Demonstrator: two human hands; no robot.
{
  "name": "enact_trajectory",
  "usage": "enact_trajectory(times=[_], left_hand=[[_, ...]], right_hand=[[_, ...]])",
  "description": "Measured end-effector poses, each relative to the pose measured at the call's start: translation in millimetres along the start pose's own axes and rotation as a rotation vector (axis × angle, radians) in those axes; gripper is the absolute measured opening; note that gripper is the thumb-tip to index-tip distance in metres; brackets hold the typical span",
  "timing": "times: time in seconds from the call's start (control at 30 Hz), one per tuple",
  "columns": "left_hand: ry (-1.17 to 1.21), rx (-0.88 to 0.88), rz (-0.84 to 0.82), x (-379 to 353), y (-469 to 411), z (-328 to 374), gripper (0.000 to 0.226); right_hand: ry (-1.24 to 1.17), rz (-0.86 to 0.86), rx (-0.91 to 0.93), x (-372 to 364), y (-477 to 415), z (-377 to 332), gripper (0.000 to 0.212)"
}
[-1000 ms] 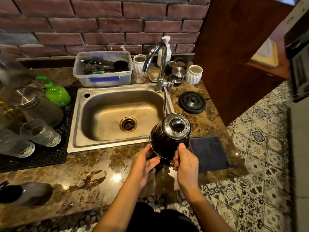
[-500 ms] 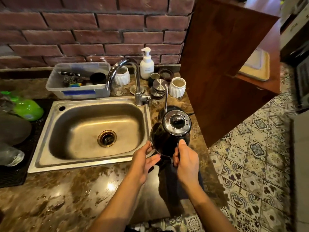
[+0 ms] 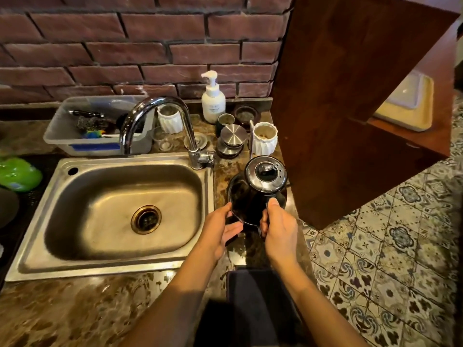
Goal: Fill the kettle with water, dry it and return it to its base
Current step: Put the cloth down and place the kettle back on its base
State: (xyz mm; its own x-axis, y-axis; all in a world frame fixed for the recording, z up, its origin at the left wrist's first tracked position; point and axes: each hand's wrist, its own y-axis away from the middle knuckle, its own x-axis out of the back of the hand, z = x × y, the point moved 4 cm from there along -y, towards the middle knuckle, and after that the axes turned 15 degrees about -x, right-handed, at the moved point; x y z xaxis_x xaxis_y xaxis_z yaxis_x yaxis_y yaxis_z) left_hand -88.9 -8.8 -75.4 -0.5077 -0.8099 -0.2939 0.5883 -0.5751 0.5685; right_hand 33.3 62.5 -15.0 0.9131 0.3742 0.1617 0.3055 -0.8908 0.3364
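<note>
A black kettle [image 3: 253, 199] with a shiny steel lid [image 3: 266, 173] and a thin gooseneck spout [image 3: 251, 139] is held over the counter just right of the sink [image 3: 37, 246]. My right hand [image 3: 279, 227] grips its handle at the near side. My left hand [image 3: 220, 229] rests against the kettle's lower left side, fingers spread. The kettle's round base is hidden beneath the kettle. A dark cloth [image 3: 253, 296] lies flat on the counter near my arms.
A chrome tap [image 3: 160, 121] arches over the sink. Behind stand a plastic tub [image 3: 95, 144] of utensils, a soap pump bottle [image 3: 213, 98], white ribbed cups [image 3: 265, 141] and steel lids [image 3: 233, 135]. A wooden panel [image 3: 350, 108] rises right of the kettle. Green bottle [image 3: 18, 174] at left.
The kettle has been carried from the sink's front right corner back and to the right, over where the round base lay. The cloth now lies nearer to me than the kettle.
</note>
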Motion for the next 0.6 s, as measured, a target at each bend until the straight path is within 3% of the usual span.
enact_trajectory(times=[0.6], left_hand=[[-0.047,-0.052,0.063,-15.3,-57.3,0.5,0.040]], right_hand=[[0.063,-0.029,-0.077,-10.7,-67.8,-3.4,0.062]])
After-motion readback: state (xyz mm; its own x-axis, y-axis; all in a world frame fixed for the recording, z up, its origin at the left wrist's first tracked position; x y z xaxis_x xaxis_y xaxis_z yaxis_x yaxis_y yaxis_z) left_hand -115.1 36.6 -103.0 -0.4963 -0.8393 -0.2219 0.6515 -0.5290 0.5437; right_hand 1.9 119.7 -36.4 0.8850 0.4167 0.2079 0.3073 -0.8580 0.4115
